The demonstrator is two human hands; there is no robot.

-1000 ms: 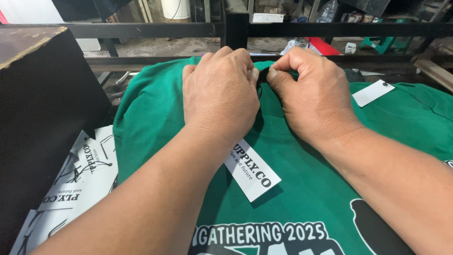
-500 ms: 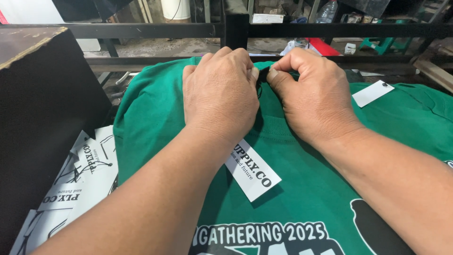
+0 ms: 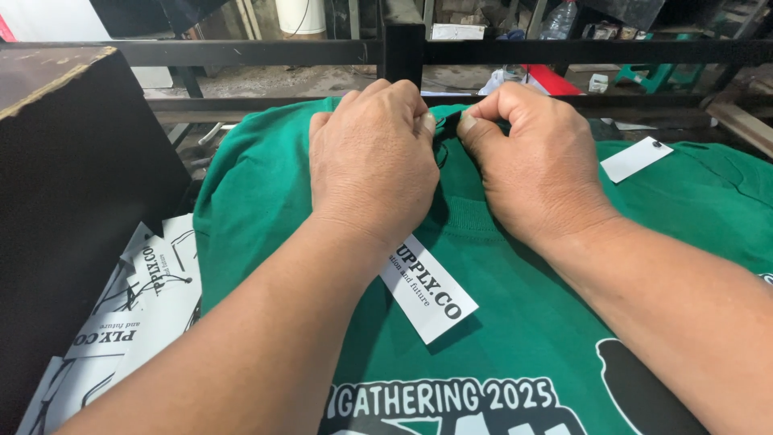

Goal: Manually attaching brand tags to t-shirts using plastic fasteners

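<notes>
Your left hand (image 3: 372, 161) and right hand (image 3: 535, 161) meet fingertip to fingertip at the collar of the green T-shirt (image 3: 266, 193), which lies flat in front of you with its neck at 12 o'clock. Both hands are pinched shut on a small dark piece at the neckline, most likely the fastener or string of a hang tag; it is too small to tell which. The white card tag (image 3: 431, 294) lies on the shirt at 6 o'clock from your left wrist, part hidden beneath it.

You appear to be in the fastening step, fixing the tag to the collar. The next move calls for fine fingertip control: keep the cloth pinched firm and the two ends lined up.

More white tags (image 3: 133, 322) lie at 8 o'clock beside the dark box (image 3: 72, 185). Another tagged green shirt (image 3: 708, 201) lies at 3 o'clock.
</notes>
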